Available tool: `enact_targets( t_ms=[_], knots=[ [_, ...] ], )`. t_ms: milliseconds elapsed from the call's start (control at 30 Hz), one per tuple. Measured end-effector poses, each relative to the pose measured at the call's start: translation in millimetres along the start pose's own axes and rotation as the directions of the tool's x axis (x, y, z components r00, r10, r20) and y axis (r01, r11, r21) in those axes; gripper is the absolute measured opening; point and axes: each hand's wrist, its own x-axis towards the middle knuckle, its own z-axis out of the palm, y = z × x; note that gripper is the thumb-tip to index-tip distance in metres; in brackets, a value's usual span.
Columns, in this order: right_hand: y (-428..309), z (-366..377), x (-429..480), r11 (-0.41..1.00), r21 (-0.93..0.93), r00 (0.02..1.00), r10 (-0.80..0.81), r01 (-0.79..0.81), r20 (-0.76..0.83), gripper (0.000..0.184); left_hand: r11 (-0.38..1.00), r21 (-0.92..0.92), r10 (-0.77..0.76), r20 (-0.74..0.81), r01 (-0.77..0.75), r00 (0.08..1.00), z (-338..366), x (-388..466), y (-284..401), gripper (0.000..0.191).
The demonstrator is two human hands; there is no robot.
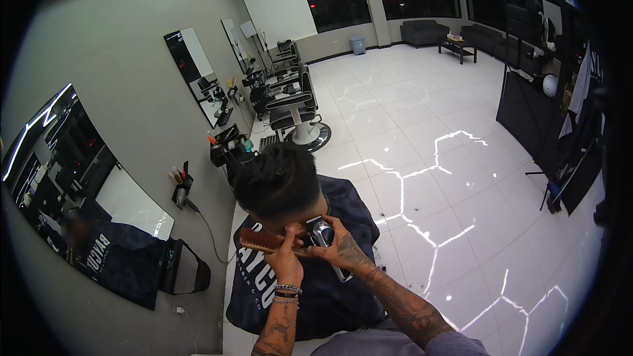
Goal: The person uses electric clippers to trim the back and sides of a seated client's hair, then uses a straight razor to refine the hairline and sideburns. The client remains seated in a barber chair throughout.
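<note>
A person with short dark hair (277,178) sits before me under a dark barber's cape (341,301) with white lettering. My right hand (341,242) grips a black and chrome hair clipper (322,234), its blade end against the side of the head near the ear. My left hand (287,259) is beside it, fingertips at the ear, with a wooden-backed brush (258,241) in its grasp. The brush's bristles face up and its handle runs behind my left fingers towards my right hand. Whether my right fingers also touch the handle, I cannot tell.
On the left wall hang a large mirror (133,198), a holder with a hair dryer (181,196) and its dangling cord. A black tool trolley (230,146) and barber chairs (294,109) stand beyond the seated person. Hair clippings (381,259) lie on the white tiled floor (465,198).
</note>
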Motion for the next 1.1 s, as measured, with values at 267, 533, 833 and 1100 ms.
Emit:
enact_targets(
  t_ms=[267, 533, 833, 1100],
  knots=[
    [-0.2, 10.1, -1.0, 0.999, -0.010, 0.998, 0.040, -0.040, -0.042, 0.092, 0.999, 0.036, -0.028, 0.004, 0.028, 1.000, -9.6, 5.3, -1.2, 0.027],
    [10.2, 12.8, 6.3, 0.997, 0.078, 0.998, 0.003, 0.001, -0.062, 0.090, 0.999, 0.044, -0.029, 0.023, 0.028, 0.999, -11.5, 7.0, 1.5, 0.027],
    [0.2, 13.7, 5.6, 0.964, 0.257, 0.997, 0.075, -0.067, -0.021, 0.076, 0.998, 0.042, -0.041, 0.015, 0.040, 0.999, -11.9, 9.7, 3.1, 0.027],
    [-12.8, 10.4, 6.2, 0.960, 0.270, 0.998, 0.067, -0.067, 0.010, 0.069, 0.998, 0.027, -0.053, 0.009, 0.053, 0.999, -14.0, 14.2, 0.1, 0.029]
  ],
)
